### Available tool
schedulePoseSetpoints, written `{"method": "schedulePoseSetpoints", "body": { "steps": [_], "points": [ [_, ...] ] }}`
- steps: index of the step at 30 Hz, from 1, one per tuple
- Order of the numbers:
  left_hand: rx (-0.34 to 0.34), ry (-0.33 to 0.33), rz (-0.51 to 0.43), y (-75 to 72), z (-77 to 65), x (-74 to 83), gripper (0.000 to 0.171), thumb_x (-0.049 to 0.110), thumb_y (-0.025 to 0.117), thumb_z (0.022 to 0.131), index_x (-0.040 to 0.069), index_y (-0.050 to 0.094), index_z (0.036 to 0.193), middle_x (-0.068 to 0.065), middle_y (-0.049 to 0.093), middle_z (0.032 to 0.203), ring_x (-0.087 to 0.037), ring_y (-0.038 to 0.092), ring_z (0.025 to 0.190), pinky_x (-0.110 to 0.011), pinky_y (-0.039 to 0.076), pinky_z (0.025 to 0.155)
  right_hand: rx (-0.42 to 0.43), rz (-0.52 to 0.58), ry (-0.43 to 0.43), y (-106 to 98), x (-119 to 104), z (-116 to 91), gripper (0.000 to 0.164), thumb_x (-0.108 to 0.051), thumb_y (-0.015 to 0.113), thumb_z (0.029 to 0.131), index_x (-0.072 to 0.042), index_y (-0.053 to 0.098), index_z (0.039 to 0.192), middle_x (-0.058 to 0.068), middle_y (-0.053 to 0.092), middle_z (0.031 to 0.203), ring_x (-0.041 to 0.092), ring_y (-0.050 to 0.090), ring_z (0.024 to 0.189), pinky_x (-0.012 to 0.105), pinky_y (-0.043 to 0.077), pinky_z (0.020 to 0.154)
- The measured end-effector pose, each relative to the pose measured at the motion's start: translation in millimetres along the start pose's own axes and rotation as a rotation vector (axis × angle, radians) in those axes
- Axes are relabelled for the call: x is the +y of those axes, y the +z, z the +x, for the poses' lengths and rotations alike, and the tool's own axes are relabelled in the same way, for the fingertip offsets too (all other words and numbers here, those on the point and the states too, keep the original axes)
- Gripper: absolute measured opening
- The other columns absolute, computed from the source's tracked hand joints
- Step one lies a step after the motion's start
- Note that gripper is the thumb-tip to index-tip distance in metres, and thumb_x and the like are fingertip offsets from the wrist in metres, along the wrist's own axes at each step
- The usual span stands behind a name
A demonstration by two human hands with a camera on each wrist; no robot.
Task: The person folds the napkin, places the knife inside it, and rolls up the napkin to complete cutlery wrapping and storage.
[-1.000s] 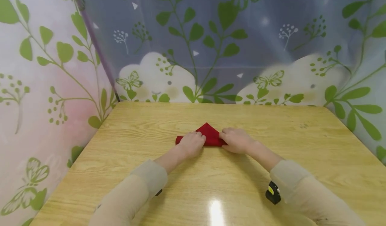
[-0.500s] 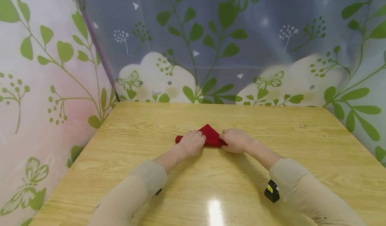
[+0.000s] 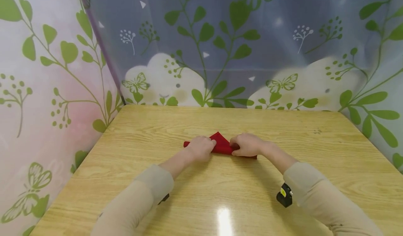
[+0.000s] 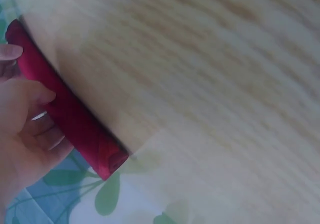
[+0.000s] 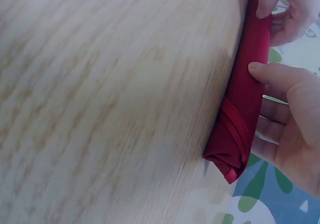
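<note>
A red cloth (image 3: 221,147), partly rolled, lies across the wooden table; its pointed flap faces away from me between the two hands. My left hand (image 3: 201,149) grips the left part of the roll. In the left wrist view the thumb presses the near side of the rolled cloth (image 4: 77,121), with fingers behind it. My right hand (image 3: 248,145) holds the right part, its fingers arched over the cloth. The right wrist view shows the right thumb on the roll (image 5: 245,79), fingers on the far side, and loose folds at the end. In the head view, the hands hide parts of the roll.
The wooden table (image 3: 201,187) extends around the cloth on every side. Behind it hangs a patterned curtain (image 3: 220,54) with leaves and clouds; another patterned curtain (image 3: 63,75) stands along the left. A black device (image 3: 284,195) sits under the right wrist.
The cloth's pointed flap has drawn slightly toward me and shows less. My right hand's fingers have arched, and the roll's right end now shows below that hand. The left hand has barely moved.
</note>
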State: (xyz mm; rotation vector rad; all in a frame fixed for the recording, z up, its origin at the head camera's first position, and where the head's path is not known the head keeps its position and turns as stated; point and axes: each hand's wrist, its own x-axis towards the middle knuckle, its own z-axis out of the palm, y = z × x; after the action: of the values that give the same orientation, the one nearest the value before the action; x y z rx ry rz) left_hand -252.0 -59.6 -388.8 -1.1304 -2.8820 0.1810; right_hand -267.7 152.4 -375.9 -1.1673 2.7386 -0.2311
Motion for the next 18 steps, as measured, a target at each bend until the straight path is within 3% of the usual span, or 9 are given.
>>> {"method": "schedulePoseSetpoints", "body": {
  "steps": [7,10,14,18],
  "points": [
    [-0.059,0.027,-0.115,-8.5,-0.5,-2.6,0.007,0.004,0.056,0.080,0.010,0.055,0.077,0.001,0.058,0.071,-0.014,0.054,0.067,-0.028,0.045,0.067,-0.061,0.100,0.003,-2,1,-4,0.020,-0.016,0.065,0.085,-0.003,0.066,0.100,0.002,0.065,0.091,0.019,0.061,0.085,0.035,0.048,0.077],
    [-0.081,0.028,-0.132,-9.7,-0.6,-2.6,0.007,0.004,0.056,0.082,0.010,0.059,0.082,0.002,0.056,0.070,-0.013,0.051,0.066,-0.028,0.044,0.066,-0.070,0.108,0.011,-3,-1,-6,0.022,-0.015,0.063,0.087,-0.001,0.065,0.104,0.005,0.065,0.096,0.021,0.061,0.090,0.036,0.048,0.080],
    [-0.128,-0.002,-0.156,-10.3,1.1,-2.7,0.015,0.005,0.056,0.084,0.010,0.062,0.096,0.002,0.056,0.073,-0.013,0.051,0.069,-0.028,0.044,0.070,-0.041,0.061,0.017,-1,-6,-8,0.023,-0.014,0.061,0.088,-0.001,0.060,0.108,0.010,0.065,0.101,0.024,0.061,0.092,0.038,0.047,0.081],
    [-0.154,-0.032,-0.163,-10.8,3.3,-2.9,0.018,0.003,0.057,0.084,0.012,0.063,0.099,0.002,0.060,0.080,-0.013,0.052,0.072,-0.028,0.044,0.072,0.027,-0.012,0.021,2,-10,-9,0.021,-0.016,0.062,0.088,-0.006,0.056,0.104,0.009,0.063,0.100,0.021,0.061,0.086,0.036,0.048,0.077]
  ]
}}
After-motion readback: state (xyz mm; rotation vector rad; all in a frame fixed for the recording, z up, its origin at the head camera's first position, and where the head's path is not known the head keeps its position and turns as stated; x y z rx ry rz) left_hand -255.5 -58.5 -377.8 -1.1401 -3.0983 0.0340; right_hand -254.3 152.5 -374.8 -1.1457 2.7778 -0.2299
